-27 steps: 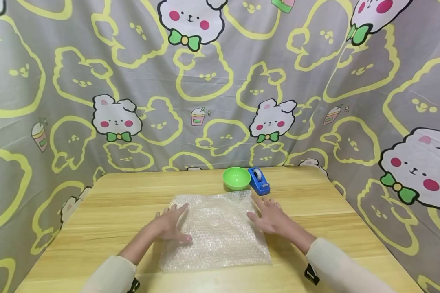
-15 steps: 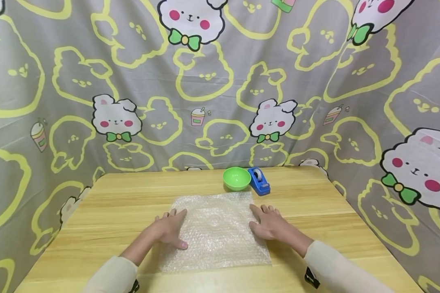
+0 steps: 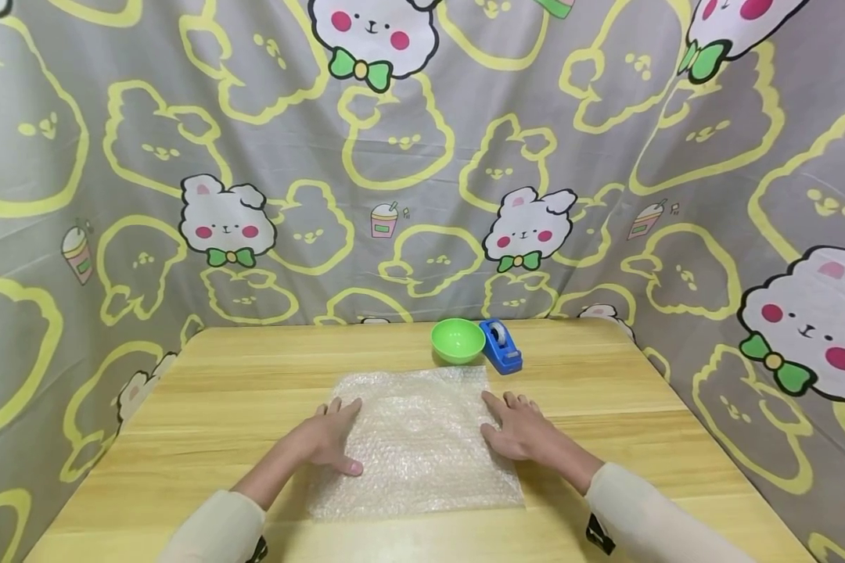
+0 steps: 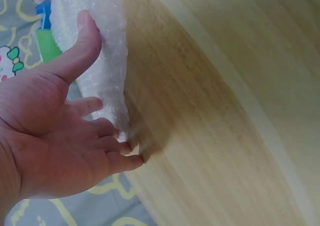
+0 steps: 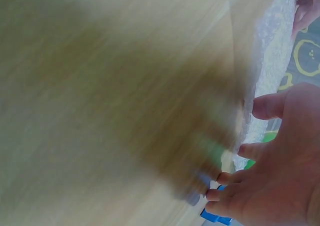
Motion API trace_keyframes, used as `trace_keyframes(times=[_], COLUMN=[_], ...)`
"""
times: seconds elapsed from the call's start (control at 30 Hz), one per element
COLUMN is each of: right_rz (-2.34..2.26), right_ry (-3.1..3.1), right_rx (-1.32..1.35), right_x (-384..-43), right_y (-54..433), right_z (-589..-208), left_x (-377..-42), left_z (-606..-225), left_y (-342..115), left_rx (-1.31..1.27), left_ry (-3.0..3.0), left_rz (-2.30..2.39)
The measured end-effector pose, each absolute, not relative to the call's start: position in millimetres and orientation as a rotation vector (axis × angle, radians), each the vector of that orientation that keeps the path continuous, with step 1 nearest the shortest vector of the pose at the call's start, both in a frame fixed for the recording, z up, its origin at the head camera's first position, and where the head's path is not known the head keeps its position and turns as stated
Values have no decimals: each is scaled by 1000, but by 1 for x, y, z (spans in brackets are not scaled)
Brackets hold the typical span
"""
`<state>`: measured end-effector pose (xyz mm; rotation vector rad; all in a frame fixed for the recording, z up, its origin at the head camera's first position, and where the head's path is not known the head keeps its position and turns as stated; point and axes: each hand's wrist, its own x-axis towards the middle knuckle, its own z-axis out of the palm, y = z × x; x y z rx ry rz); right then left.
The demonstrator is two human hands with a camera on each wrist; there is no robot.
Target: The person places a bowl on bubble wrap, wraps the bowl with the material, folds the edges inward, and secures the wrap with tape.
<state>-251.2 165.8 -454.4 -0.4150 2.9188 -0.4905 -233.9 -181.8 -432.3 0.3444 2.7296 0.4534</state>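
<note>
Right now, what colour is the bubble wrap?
The bubble wrap is clear, whitish where shiny; head view best.

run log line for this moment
left hand: at bubble wrap's left edge | right hand: at its right edge | beyond wrap: green bowl, blue tape dispenser

Two hands; one sheet, bowl, dispenser

Can't read any actual text in this one, tbh. The little drink cups printed on the gray backdrop cloth have green label patches, but they're too small to make out, same for the blue tape dispenser.
</note>
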Motion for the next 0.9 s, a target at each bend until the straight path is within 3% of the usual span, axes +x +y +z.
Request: trace_keyframes(times=[0.47,0.9], right_rz=[-555,-829], right_ry=[2837,3034], right_rx=[-463,-385], right_x=[-263,-314], right_y=[171,151], right_z=[-445,-407], left_x=[-233,-233], left_z=[-433,-431], left_y=[-182,-181], left_rx=[343,340], left_ry=[2731,2713], left_rz=[504,539])
